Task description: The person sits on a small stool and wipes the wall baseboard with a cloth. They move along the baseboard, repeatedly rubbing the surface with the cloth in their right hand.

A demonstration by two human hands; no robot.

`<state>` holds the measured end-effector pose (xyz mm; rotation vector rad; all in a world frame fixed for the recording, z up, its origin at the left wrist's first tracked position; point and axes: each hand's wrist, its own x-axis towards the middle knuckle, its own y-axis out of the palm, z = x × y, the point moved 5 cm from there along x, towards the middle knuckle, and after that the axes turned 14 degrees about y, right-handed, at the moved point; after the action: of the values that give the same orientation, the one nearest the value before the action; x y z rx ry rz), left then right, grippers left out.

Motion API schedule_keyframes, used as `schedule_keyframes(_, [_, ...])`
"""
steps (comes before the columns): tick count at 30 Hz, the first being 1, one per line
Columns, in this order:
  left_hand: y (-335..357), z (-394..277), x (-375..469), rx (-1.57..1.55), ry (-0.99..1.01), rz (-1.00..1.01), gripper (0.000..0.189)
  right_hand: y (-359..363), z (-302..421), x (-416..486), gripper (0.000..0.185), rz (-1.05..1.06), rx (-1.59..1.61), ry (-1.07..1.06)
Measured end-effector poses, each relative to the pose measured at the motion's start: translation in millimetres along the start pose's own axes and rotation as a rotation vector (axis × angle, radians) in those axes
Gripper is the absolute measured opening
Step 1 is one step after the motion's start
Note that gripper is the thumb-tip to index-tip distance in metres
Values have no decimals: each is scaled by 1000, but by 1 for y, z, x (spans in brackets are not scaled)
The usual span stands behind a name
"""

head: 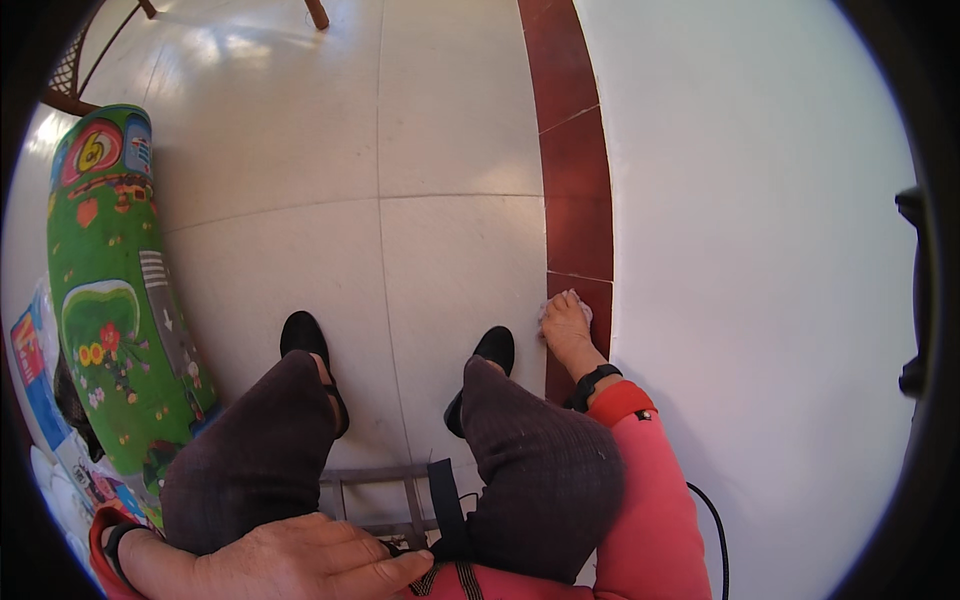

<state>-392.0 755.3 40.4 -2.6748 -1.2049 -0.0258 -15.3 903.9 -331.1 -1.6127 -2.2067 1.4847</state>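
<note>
My right hand [567, 324] presses a pale, crumpled cloth [550, 303] against the dark red skirting tiles [576, 195] along the foot of the white wall. Its fingers lie over the cloth, which shows at both sides of them. My left hand [300, 559] rests across my lap near a black strap [448, 502], the fingers held loosely together; whether anything lies beneath them is hidden.
A rolled play mat [112, 285] with a green printed pattern lies at the left, beside plastic-wrapped packages [34, 375]. Chair legs [316, 13] stand at the top left. A metal frame [375, 474] is between my legs. The white wall [735, 225] rises at the right, near a black cable [716, 517].
</note>
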Motion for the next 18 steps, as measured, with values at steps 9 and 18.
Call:
schedule_keyframes(9, [-17,6,2,-13,-13,45,41,-36,-39,67,24,-68,47,18])
schedule_keyframes(18, [-25,7,7,-38,-4,36,42,-103,-97,127,23,-251,83,208])
